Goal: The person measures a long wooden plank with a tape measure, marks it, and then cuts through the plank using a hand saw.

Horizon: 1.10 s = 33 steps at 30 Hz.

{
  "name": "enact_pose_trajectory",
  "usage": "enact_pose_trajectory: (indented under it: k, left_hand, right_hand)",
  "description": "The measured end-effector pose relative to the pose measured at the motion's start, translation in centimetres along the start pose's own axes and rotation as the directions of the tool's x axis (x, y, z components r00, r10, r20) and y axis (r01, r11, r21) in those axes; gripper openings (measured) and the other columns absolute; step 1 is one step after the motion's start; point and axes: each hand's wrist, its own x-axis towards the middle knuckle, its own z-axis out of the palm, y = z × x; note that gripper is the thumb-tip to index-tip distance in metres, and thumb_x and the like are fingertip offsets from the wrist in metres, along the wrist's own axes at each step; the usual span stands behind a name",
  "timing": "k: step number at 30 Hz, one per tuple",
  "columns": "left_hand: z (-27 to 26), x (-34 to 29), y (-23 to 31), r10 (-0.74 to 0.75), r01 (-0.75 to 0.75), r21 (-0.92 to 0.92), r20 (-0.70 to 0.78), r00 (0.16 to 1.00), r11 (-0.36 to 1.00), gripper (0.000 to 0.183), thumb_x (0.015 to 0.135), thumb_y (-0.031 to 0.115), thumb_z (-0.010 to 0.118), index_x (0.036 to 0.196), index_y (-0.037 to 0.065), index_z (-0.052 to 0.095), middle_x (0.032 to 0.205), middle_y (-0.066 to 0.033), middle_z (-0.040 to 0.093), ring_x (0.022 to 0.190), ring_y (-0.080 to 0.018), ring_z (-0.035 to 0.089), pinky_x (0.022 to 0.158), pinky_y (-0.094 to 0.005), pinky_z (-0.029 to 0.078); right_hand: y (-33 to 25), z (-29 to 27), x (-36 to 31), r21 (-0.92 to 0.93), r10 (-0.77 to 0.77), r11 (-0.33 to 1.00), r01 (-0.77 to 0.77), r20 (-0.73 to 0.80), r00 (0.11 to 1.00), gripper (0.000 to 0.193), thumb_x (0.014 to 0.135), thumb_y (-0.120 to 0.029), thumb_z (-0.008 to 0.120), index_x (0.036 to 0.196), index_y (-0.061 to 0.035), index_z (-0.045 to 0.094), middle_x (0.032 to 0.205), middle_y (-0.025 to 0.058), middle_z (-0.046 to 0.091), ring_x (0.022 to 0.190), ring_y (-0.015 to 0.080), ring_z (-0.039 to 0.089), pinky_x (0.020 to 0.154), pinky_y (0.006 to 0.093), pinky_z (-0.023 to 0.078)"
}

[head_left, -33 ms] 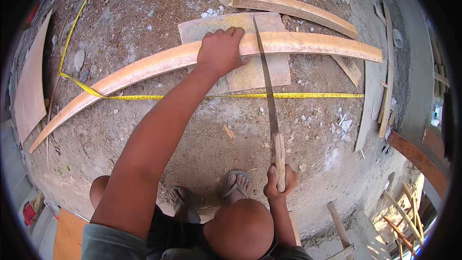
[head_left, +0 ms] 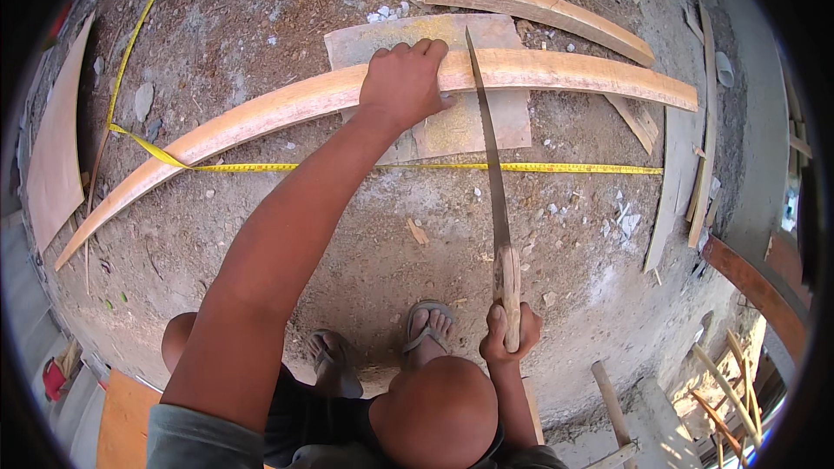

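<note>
A long wooden board point(head_left: 573, 68), which looks curved in this fisheye picture, lies across the ground in front of me. My left hand point(head_left: 404, 82) is closed over its top edge, pressing it from above. Just right of that hand, a handsaw point(head_left: 490, 143) crosses the board with its toothed blade against the wood. My right hand point(head_left: 511, 332) is wrapped around the saw's pale wooden handle, close to my knee. Beneath the board is a flat sheet point(head_left: 486, 128) dusted with yellow sawdust. How deep the blade sits in the wood cannot be made out.
A yellow measuring tape point(head_left: 573, 168) stretches across the dirt on my side of the board and bends away at the left. Beyond lies a shorter timber point(head_left: 539, 7). Thin planks point(head_left: 700, 139) are at the right, a plywood piece point(head_left: 59, 139) at the left.
My right hand has drawn the saw slightly toward me across the board. My left hand keeps its hold in the same place. The whole view has shifted a little.
</note>
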Motion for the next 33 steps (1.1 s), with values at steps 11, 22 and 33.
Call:
enact_pose_trajectory:
  k: [11,22,33]
  left_hand:
    - [0.1,-0.3,-0.6,-0.054,0.054,-0.021,0.032,0.998,0.998,0.07,0.068,0.05,0.089,0.118,0.012,0.058,0.113,-0.0052,0.068,0.103,-0.0271,0.069,0.088,-0.0435,0.056]
    - [0.2,-0.1,0.6,-0.018,0.021,-0.056,0.042,0.999,0.998,0.067,0.071,0.049,0.087,0.118,0.012,0.057,0.114,-0.006,0.068,0.103,-0.0276,0.069,0.087,-0.0444,0.056]
    - [0.0,-0.3,-0.1,-0.022,0.022,-0.036,-0.001,1.0,0.999,0.068,0.07,0.05,0.088,0.117,0.012,0.058,0.113,-0.0059,0.068,0.104,-0.0281,0.069,0.087,-0.0446,0.056]
  right_hand:
    - [-1.7,4.0,7.5,0.153,0.118,0.981,-0.116,-0.007,0.993,0.022,0.089,-0.007,0.074,0.074,0.0,0.06,0.053,0.0072,0.054,0.045,0.0087,0.052,0.044,0.029,0.039]
    - [-2.2,9.2,17.4,0.228,0.009,0.973,0.036,-0.193,0.981,0.027,0.094,-0.007,0.072,0.073,-0.0023,0.055,0.052,0.002,0.05,0.048,0.0043,0.045,0.044,0.0275,0.034]
    - [-3.7,4.4,10.8,0.151,0.126,0.98,-0.126,0.01,0.992,0.023,0.095,-0.008,0.069,0.076,0.0001,0.06,0.054,0.0044,0.052,0.049,0.0035,0.047,0.044,0.0268,0.035]
